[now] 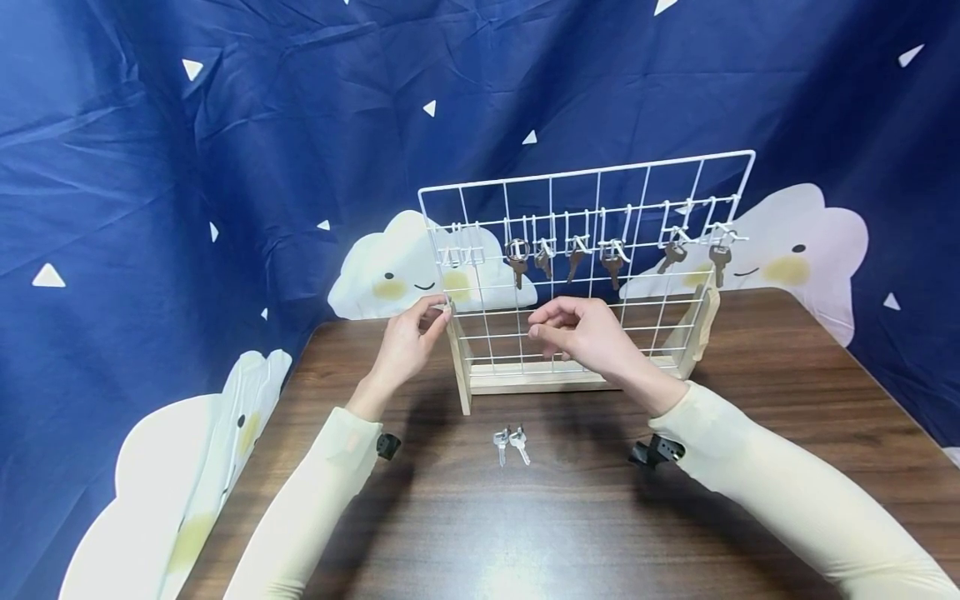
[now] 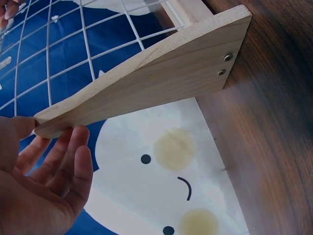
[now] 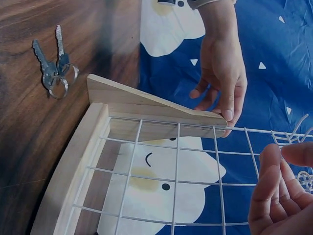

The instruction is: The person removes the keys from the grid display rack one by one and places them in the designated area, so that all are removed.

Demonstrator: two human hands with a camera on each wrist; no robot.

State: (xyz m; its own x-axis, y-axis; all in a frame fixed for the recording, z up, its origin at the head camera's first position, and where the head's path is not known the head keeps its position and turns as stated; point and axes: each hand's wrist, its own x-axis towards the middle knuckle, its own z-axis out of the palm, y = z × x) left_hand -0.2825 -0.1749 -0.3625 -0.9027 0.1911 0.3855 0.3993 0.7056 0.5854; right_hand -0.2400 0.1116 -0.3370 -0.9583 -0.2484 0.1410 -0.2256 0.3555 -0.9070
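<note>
My left hand (image 1: 408, 337) pinches the upper tip of the left wooden side panel (image 2: 146, 81) of a white wire grid rack (image 1: 598, 170). In the right wrist view its thumb lies on the panel's front and fingers go behind. My right hand (image 1: 592, 337) hovers before the middle of the grid, fingers loosely bent, thumb near the index finger; nothing shows between them. Several brown keys (image 1: 518, 271) hang by rings from white hooks on the grid. The leftmost hooks (image 1: 461, 255) carry no key. Two silver keys (image 1: 519, 447) with rings lie on the table before the rack.
The rack stands on a dark wood-grain table (image 1: 570, 517) with its wooden base bar (image 1: 540, 381) low across the front. Behind hangs a blue cloth (image 1: 262, 125) with white triangles and smiling clouds. Wrist cameras (image 1: 656, 451) sit at both sleeves.
</note>
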